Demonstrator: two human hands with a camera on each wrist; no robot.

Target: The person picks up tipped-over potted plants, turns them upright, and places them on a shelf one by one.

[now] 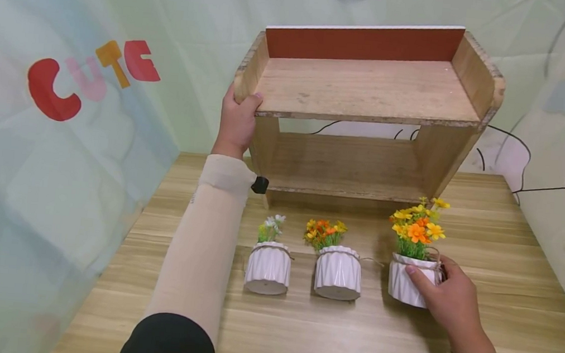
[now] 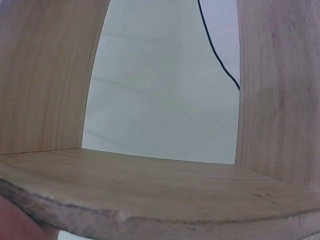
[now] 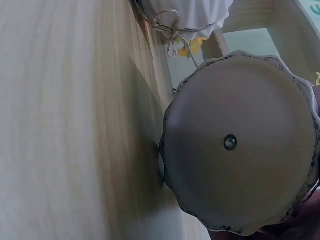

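My left hand (image 1: 237,122) grips the left side panel of a two-tier wooden shelf (image 1: 371,89), its thumb over the front edge of the upper board. At the right, my right hand (image 1: 455,301) holds a white fluted flowerpot (image 1: 404,282) with yellow and orange flowers, thumb across the front. The right wrist view shows that pot's round underside (image 3: 240,175) with a small central hole. Two similar pots lie on their sides before the shelf: one with small white flowers (image 1: 267,270) at the left, one with orange-yellow flowers (image 1: 338,276) in the middle.
The shelf stands at the back of a wood-grain table (image 1: 298,340). Behind and beside it hangs a pale printed cloth (image 1: 197,51) with coloured letters on the left. Thin twine is tied around each pot.
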